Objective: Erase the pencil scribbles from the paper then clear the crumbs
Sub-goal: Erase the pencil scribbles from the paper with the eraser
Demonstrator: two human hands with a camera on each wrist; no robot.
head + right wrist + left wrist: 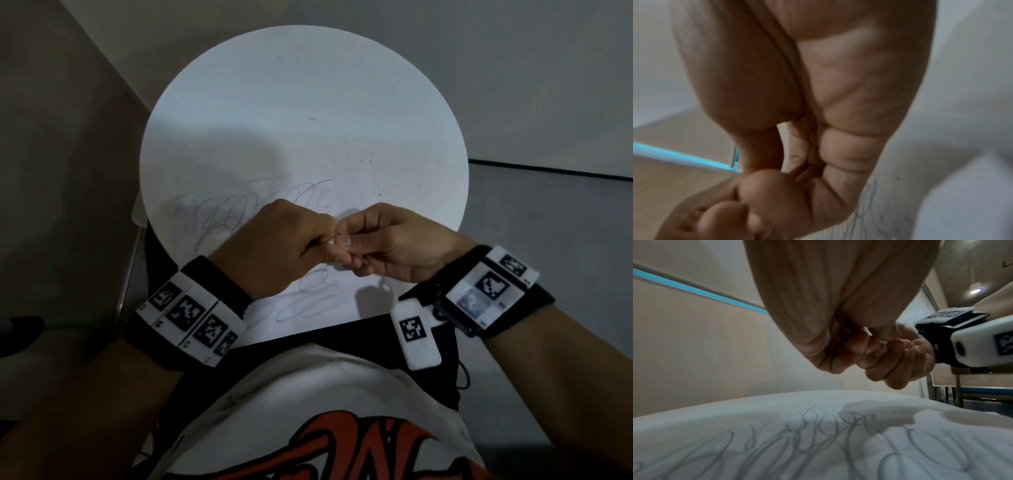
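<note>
Nearest us, our left hand [274, 246] and right hand [387, 245] meet over the paper [342, 301], fingers curled, both pinching a small white eraser [330, 241] between them, apparently to reseat the grip before rubbing. The pencil scribbles [239, 212] run from nine o'clock of the hands round to six. Dark crumbs [366, 159] lie scattered at one o'clock on the round white bench [291, 102].

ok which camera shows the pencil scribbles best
Left wrist: the scribbles fill the foreground, close and sharp. Head shows them faint, partly hidden by the hands. Right wrist catches only a blurred sliver.
</note>
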